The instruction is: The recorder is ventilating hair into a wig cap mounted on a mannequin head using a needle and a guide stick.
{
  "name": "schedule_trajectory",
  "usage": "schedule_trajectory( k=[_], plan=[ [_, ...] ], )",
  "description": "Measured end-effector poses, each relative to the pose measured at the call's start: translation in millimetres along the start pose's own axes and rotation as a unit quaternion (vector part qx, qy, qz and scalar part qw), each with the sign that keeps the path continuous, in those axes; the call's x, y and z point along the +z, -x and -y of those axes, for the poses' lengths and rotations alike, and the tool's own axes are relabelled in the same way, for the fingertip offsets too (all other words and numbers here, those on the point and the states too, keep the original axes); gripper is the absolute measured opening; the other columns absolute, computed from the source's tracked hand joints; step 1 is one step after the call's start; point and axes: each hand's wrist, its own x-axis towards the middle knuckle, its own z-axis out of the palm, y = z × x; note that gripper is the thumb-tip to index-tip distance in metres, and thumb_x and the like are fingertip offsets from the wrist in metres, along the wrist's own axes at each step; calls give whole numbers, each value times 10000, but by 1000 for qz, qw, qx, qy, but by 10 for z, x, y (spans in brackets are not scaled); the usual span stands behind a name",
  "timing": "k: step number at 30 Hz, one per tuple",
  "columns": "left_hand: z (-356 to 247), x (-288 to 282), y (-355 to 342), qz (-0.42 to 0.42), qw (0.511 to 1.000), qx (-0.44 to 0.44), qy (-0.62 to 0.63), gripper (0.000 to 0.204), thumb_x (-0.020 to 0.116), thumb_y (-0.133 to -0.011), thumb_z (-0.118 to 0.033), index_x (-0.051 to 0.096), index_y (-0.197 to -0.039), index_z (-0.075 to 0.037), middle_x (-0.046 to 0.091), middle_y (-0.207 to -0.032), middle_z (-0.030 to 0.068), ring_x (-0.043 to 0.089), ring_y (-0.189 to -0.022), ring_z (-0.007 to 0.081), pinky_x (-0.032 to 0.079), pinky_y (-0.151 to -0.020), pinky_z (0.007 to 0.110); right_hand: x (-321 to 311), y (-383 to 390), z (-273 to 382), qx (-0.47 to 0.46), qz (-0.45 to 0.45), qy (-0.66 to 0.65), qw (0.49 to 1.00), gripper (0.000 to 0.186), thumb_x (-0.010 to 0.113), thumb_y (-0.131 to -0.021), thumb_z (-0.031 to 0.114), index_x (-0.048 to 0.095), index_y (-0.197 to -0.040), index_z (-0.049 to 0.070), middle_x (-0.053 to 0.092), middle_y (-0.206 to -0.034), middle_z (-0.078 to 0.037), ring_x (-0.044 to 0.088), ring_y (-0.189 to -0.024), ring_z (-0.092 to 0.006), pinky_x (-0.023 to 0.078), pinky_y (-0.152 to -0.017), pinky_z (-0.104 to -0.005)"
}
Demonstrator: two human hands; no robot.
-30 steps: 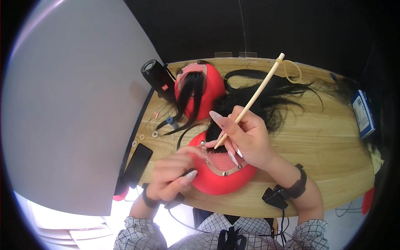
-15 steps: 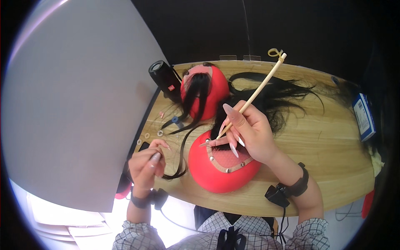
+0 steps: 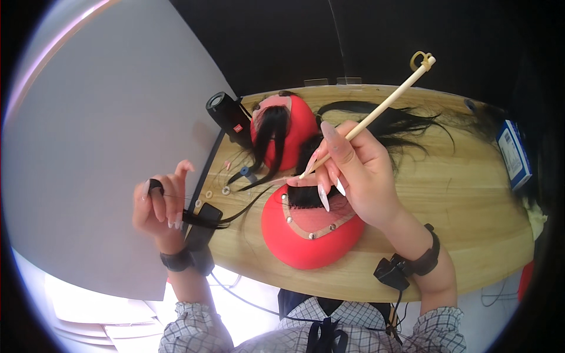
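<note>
Likely hair-knotting on mesh (image 3: 315, 220) of red form (image 3: 294, 250): wooden stick (image 3: 388, 103) is pinched by right hand (image 3: 366, 176) over form's far edge, whether dark lock (image 3: 206, 222) left of form is gripped by left hand (image 3: 158, 209) can't be told, tension probably needed next.

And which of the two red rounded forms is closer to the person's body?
The front form, just below the right hand, with silver pins visible; the rear form stands farther away, beside the black speaker.
</note>
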Motion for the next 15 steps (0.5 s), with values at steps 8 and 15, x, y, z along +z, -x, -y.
schedule_trajectory(
  k=[8, 15],
  plan=[
    [341, 776, -202, 183, 963, -198, 14, 401, 461, -819, -87, 451, -419, -70, 412, -394, 29, 428, -371, 142, 392, -969, 569, 24, -24, 178, -124, -12, -8, 992, 249, 463, -988, 219, 540, -917, -7, 503, -659, -31, 525, -551, -84, 587, -725, -380],
    [367, 822, -287, 199, 942, -271, 9, 346, 502, -909, -85, 548, -592, 47, 523, -519, 75, 536, -532, 179, 462, -674, 295, 55, -48, 470, -107, -125, -20, 986, 350, 359, -1014, 305, 514, -903, 12, 350, -582, 18, 453, -516, -85, 547, -818, -540]
  ],
)
